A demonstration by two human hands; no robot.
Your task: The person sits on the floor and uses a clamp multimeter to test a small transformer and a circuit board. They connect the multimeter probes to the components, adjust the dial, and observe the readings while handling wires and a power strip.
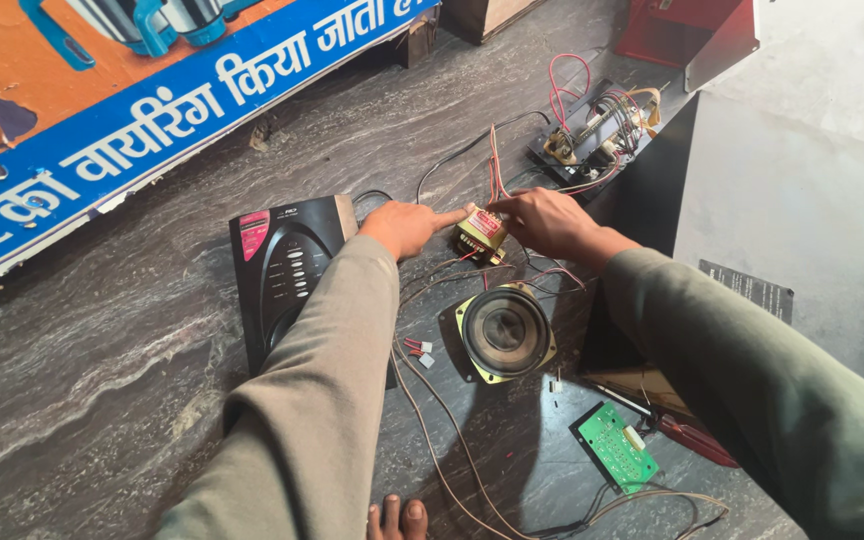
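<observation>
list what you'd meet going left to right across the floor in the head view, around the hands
black front panel → left hand → small transformer → right hand → green circuit board → red-handled tool. The loudspeaker sits below the transformer, so its place overlaps.

Both arms stretched forward, long sleeves to wrists. Left hand (404,226) palm down, index finger extended rightward, other fingers curled. Right hand (544,218) palm down, fingers bent, thumb and fingertips pinching leftward. Hands near each other, fingertips almost meeting. Bare toes (399,518) visible at bottom edge.
</observation>
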